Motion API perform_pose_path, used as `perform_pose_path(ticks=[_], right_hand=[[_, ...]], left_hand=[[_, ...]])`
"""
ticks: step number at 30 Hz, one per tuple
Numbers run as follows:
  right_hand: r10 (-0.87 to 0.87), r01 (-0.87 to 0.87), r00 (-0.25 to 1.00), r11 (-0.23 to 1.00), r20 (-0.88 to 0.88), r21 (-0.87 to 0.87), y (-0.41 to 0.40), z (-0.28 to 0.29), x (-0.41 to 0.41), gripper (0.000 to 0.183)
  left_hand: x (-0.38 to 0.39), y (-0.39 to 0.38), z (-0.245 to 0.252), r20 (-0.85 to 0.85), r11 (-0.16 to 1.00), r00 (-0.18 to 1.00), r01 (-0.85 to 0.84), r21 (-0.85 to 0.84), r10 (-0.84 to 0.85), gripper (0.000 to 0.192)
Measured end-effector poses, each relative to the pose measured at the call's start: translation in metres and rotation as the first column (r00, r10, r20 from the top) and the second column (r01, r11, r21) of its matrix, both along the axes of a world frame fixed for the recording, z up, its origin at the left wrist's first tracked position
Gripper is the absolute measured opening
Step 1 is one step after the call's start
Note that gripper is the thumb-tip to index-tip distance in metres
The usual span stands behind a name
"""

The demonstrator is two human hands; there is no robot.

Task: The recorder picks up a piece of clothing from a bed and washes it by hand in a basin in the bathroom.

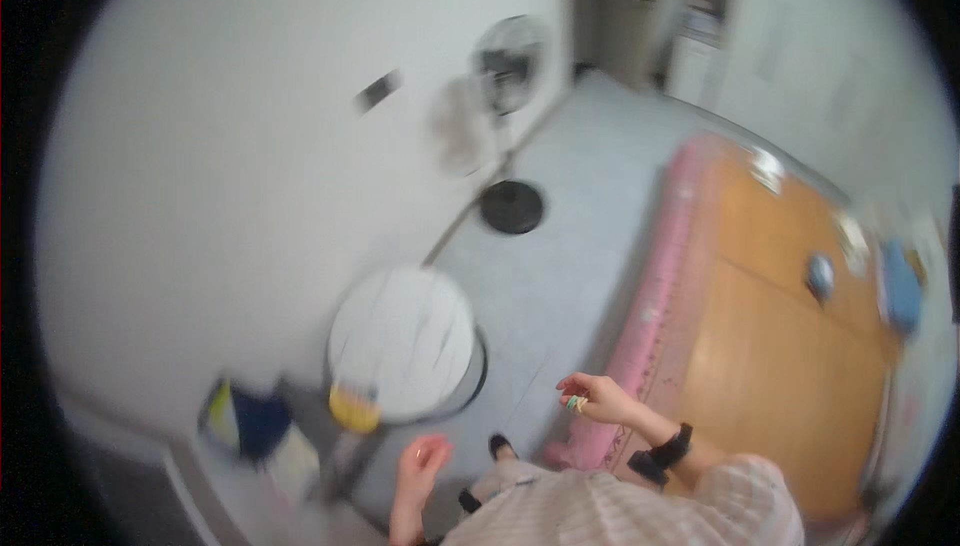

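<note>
My left hand [424, 463] hangs low in front of me, fingers loosely bent and apart, with nothing seen in it. Close by stands a round white marble-patterned table [403, 339], with a yellow packet [354, 406] at its near edge; the hand does not touch either. Nearer the bed is my right hand [598, 399], half curled with gaps between the fingers. Small green and cream bands [577, 403] sit around one of its fingers, though blur hides their exact kind. A black strap with a small dark device [649, 465] circles the right forearm.
A bed with a tan mat [780, 366] and pink edging [664, 268] fills the right side. A pedestal fan on a round black base [512, 207] stands by the white wall [225, 171]. Bags [259, 422] lie at lower left. A blue folded cloth [900, 287] rests on the bed's far side.
</note>
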State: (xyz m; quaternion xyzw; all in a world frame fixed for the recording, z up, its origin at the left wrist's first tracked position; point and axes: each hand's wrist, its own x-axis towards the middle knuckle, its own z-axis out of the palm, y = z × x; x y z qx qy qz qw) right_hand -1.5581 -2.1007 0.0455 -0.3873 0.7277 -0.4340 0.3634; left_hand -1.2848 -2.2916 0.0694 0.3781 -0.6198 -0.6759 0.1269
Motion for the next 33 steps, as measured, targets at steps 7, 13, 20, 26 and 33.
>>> perform_pose_path(ticks=[7, 13, 20, 26, 33], right_hand=[[-0.58, 0.58, 0.815, 0.815, 0.01, -0.024, 0.045, 0.028, -0.074, 0.029], [-0.817, 0.822, 0.569, 0.567, -0.087, 0.047, 0.092, 0.008, -0.089, 0.026], [-0.868, 0.864, 0.495, 0.497, -0.045, -0.078, 0.064, -0.003, -0.248, 0.028], [-0.533, 0.519, 0.827, 0.846, -0.177, -0.123, -0.032, 0.051, -0.426, 0.035], [-0.288, 0.246, 0.943, 0.942, -0.17, -0.227, -0.099, 0.043, -0.569, 0.039]], left_hand=[[-0.19, -0.119, -0.004, -0.095, 0.89, 0.885, 0.45, -0.072, -0.455, 0.025], [-0.335, -0.104, -0.016, -0.139, 0.776, 0.77, 0.631, 0.011, -0.623, 0.021], [-0.49, -0.109, 0.002, -0.139, 0.731, 0.719, 0.679, -0.071, -0.681, 0.02], [-0.624, -0.102, 0.017, -0.13, 0.73, 0.72, 0.682, -0.044, -0.681, 0.023], [-0.787, -0.098, -0.003, -0.225, 0.596, 0.59, 0.801, 0.048, -0.775, 0.025]])
